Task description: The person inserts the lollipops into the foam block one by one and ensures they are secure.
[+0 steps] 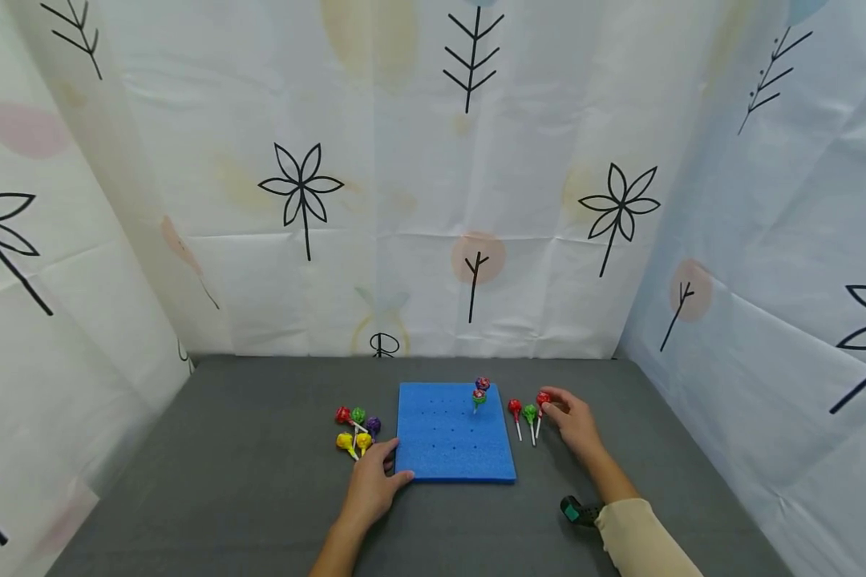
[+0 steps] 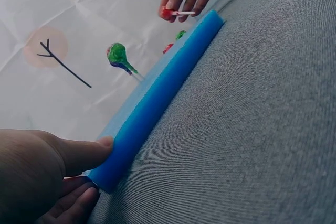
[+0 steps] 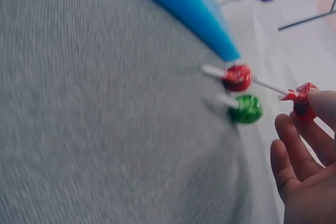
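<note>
My left hand (image 1: 371, 487) grips the near left corner of a blue foam board (image 1: 440, 449) dotted with small holes, thumb against its front edge and fingers along its left side. To the board's right, my right hand (image 1: 576, 426) pinches a red lollipop (image 3: 301, 102) by its wrapped head between thumb and fingertips, with the white stick free. Below it on the table are another red lollipop (image 3: 239, 77) and a green lollipop (image 3: 247, 109). Two lollipops stand in the board's far right part, a green-and-red one (image 1: 479, 397) and a purple-and-red one (image 1: 483, 383).
Left of the board lies a cluster of lollipops: red (image 1: 342, 414), green (image 1: 358, 415), purple (image 1: 373, 425) and two yellow (image 1: 344, 441). A dark strapped device (image 1: 579, 511) is by the right sleeve. White printed cloth (image 1: 404, 160) hangs around the grey table (image 1: 260, 449).
</note>
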`<state>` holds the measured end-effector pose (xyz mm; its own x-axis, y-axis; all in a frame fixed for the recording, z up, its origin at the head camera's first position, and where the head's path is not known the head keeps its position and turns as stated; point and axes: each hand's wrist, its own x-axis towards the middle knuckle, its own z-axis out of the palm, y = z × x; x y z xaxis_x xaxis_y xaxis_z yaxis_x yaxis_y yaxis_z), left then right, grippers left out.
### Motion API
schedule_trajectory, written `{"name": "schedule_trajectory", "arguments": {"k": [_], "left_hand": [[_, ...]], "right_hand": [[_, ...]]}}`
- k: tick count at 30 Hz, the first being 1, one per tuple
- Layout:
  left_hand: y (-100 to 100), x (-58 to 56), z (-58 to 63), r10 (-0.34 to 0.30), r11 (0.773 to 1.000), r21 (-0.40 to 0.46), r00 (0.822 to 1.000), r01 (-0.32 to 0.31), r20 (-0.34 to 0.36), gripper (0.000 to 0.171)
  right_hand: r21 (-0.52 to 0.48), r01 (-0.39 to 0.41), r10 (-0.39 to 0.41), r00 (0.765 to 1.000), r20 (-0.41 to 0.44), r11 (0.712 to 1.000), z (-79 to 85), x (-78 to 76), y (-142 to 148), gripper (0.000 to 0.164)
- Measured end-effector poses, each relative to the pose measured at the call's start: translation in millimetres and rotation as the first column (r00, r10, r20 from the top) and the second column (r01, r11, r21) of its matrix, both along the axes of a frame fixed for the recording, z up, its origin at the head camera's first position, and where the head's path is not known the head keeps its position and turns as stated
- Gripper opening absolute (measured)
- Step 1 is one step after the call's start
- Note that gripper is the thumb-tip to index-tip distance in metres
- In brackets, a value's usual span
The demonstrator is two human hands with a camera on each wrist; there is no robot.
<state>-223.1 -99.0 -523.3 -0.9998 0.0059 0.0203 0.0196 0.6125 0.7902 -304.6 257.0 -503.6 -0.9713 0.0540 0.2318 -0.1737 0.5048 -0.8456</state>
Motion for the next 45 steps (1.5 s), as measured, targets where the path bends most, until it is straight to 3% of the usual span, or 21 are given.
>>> {"name": "schedule_trajectory", "arguments": {"k": [15,30,38,41,45], "left_hand": [[0,2.7,2.7,-0.012,1.0,0.009,1.0,0.013,-0.018,0.059],[0,3.5,4.5,0.001,1.0,-0.007,1.0,-0.002,-0.012,0.059],[-1,2.4,3.7,-0.004,1.0,0.001,1.0,0.004,-0.009,0.059],[-1,2.2,2.7,-0.006,1.0,0.014,1.0,0.007,-0.008,0.059],[-2,2.3,2.8,-0.01,1.0,0.018,1.0,0.01,-0.011,0.059]], "right_hand": [[-0.119,-0.034,0.006,0.974,-0.226,0.992,28.4,17.4,-32,0.027],[-0.137,-0.014,-0.024,0.962,-0.274,0.991,45.6,32.0,-62,0.027],[-0.111,-0.003,-0.038,0.931,-0.364,0.994,74.9,57.2,-90,0.026],[-0.109,0.006,-0.046,0.929,-0.367,0.994,73.1,57.9,-97,0.026],[-0.152,-0.007,-0.047,0.934,-0.354,0.988,56.1,46.6,-99,0.026]]}}
